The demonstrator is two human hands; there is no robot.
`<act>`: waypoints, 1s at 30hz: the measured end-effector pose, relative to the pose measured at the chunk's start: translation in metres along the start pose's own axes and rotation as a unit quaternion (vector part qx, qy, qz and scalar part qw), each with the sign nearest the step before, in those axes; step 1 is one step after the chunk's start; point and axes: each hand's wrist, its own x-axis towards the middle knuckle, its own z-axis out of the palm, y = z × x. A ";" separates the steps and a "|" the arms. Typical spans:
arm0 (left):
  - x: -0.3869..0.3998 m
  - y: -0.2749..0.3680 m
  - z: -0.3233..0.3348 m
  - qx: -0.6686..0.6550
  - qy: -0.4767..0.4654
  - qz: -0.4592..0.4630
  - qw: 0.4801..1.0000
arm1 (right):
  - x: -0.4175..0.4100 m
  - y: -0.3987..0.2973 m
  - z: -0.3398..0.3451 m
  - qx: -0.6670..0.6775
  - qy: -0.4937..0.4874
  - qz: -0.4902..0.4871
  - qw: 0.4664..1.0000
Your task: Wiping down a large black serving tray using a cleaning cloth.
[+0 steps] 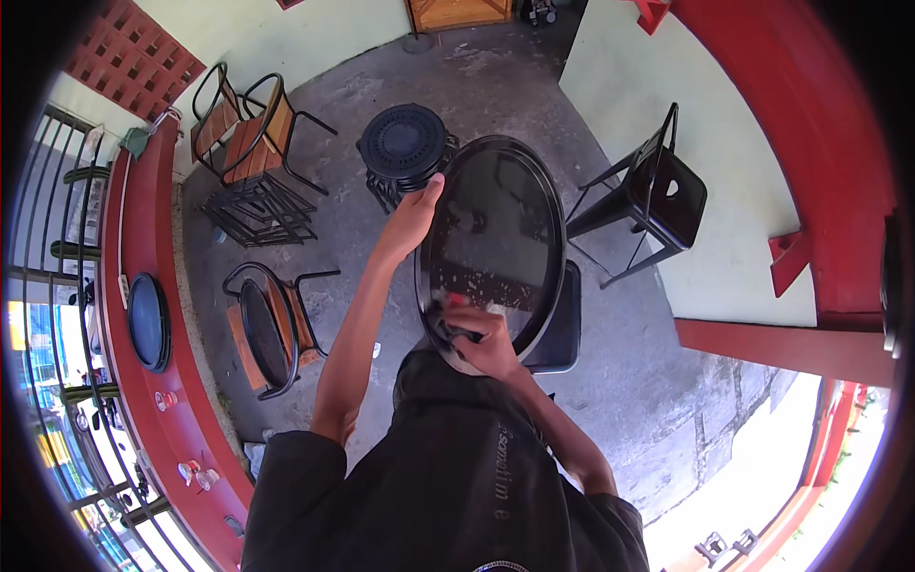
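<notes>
A large oval black tray (493,236) is held up before my body, its glossy face showing reflections and pale specks in the lower part. My left hand (414,222) grips its upper left rim, thumb on the edge. Bent over the tray's lower left face, my right hand (482,336) holds a dark, blurred thing, perhaps a cloth; a small red patch (457,300) shows beside the fingers. Behind the tray's lower right edge is a dark rectangular surface (568,322), partly hidden.
Stacked round black stools (402,141) stand beyond the tray. A black metal high chair (668,196) is at the right. Wood-slat chairs (254,146) stand at the left, another chair (297,322) holding an oval tray (264,332). More oval trays (148,322) lie on the red ledge (161,214).
</notes>
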 end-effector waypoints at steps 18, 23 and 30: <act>0.092 0.053 0.062 0.236 -0.226 -0.002 0.945 | 0.010 0.018 0.013 0.018 0.072 0.022 0.997; 0.117 0.033 0.069 0.261 -0.249 0.001 0.932 | 0.088 0.009 -0.009 0.097 0.224 0.104 0.964; 0.108 0.039 0.070 0.297 -0.244 -0.059 0.921 | -0.046 0.042 0.003 -0.024 -0.135 0.034 0.990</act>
